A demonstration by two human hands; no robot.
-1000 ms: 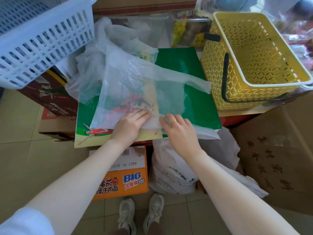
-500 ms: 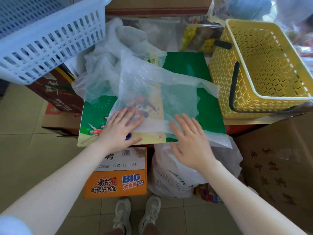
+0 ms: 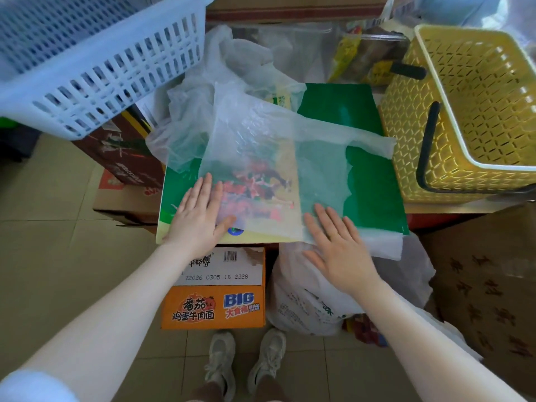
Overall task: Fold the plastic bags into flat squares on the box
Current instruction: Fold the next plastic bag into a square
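Green box top [image 3: 374,181], flat, with pictures at its near edge. Thin see-through plastic bag [image 3: 261,158] spread over it, near edge under both sets of fingers. Left hand [image 3: 198,211] flat on the bag's left corner, fingers straight, gripping nothing. Right hand [image 3: 339,248] flat on the right corner, fingers spread, gripping nothing.

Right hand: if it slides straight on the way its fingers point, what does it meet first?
The right hand lies flat on the clear plastic bag, fingers pointing up-left. It would probably just ride over more bag; the crumpled bags come later.
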